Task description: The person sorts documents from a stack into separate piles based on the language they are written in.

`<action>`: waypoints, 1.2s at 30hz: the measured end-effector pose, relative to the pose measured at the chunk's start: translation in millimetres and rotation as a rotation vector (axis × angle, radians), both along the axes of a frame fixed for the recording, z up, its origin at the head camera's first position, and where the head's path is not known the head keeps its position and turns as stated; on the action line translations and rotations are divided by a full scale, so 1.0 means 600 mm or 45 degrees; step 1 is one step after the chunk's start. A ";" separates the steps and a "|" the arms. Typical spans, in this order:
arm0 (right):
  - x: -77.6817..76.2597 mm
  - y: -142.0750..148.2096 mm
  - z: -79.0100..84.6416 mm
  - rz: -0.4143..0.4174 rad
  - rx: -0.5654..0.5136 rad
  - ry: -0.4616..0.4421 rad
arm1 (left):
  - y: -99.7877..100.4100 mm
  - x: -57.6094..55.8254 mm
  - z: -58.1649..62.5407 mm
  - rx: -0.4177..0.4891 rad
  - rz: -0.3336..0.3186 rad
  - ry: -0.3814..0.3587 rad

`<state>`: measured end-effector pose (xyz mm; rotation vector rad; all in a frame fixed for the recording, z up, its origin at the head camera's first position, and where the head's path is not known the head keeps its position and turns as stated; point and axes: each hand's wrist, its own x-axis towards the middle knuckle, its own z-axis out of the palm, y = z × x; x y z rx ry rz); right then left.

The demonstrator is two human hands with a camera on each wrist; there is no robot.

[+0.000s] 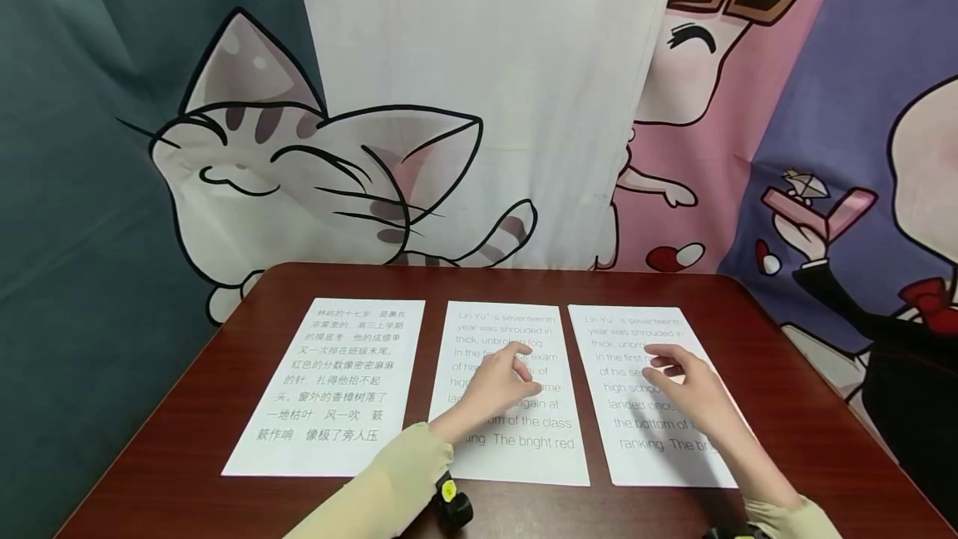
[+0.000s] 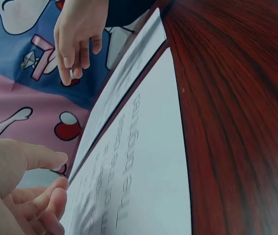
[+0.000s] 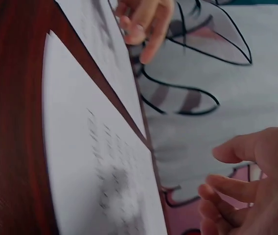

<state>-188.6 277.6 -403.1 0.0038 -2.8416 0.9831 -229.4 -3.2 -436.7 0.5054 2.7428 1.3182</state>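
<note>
Three printed sheets of paper lie side by side. On the left sheet the text is Chinese; the middle sheet and the right sheet carry English text. My left hand hovers over the middle sheet, fingers loosely bent, with nothing between thumb and fingertips. Over the right sheet hangs my right hand, its thumb apart from its relaxed fingers and its shadow falling on the page. Both wrist views show a gap below the hands, so each is raised above the paper. Some printed words are hidden behind the hands.
The sheets rest on a dark reddish-brown wooden table with rounded far corners. Behind it hangs a cloth backdrop with a cartoon cat and figures. A black wrist camera is strapped at the left sleeve.
</note>
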 end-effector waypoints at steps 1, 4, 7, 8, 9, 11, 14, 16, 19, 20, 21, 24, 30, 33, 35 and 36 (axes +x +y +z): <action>0.001 -0.007 -0.002 -0.004 -0.006 0.007 | -0.006 0.000 0.000 -0.003 0.009 0.003; 0.001 -0.028 -0.010 -0.013 -0.015 0.018 | -0.024 0.002 0.002 -0.001 0.027 0.011; 0.000 -0.046 -0.020 -0.018 -0.002 0.024 | -0.045 0.002 0.002 0.013 0.009 0.012; 0.000 -0.052 -0.024 -0.017 -0.001 0.024 | -0.052 0.002 0.001 0.016 0.004 0.013; 0.000 -0.058 -0.027 -0.015 0.005 0.022 | -0.059 0.002 0.000 0.017 0.000 0.013; 0.000 -0.068 -0.034 -0.012 0.011 0.021 | -0.075 0.003 -0.001 0.012 -0.009 0.018; -0.001 -0.082 -0.043 0.002 0.042 0.052 | -0.096 0.006 -0.006 -0.017 -0.005 0.038; 0.000 -0.091 -0.049 0.019 0.089 0.088 | -0.110 0.010 -0.009 -0.041 0.004 0.056; 0.002 -0.102 -0.057 0.049 0.157 0.124 | -0.130 0.017 -0.014 -0.063 0.028 0.100; 0.003 -0.105 -0.059 0.059 0.175 0.130 | -0.137 0.019 -0.015 -0.072 0.043 0.105; 0.004 -0.109 -0.062 0.068 0.189 0.133 | -0.143 0.021 -0.016 -0.083 0.062 0.110; 0.006 -0.117 -0.067 0.087 0.212 0.136 | -0.159 0.025 -0.017 -0.120 0.120 0.121; 0.006 -0.131 -0.071 0.109 0.281 0.116 | -0.184 0.030 -0.015 -0.277 0.227 0.147; 0.005 -0.135 -0.071 0.111 0.327 0.090 | -0.192 0.032 -0.015 -0.347 0.249 0.142; 0.005 -0.137 -0.071 0.117 0.356 0.078 | -0.196 0.034 -0.015 -0.381 0.249 0.144; 0.006 -0.138 -0.071 0.120 0.369 0.075 | -0.198 0.034 -0.015 -0.394 0.246 0.146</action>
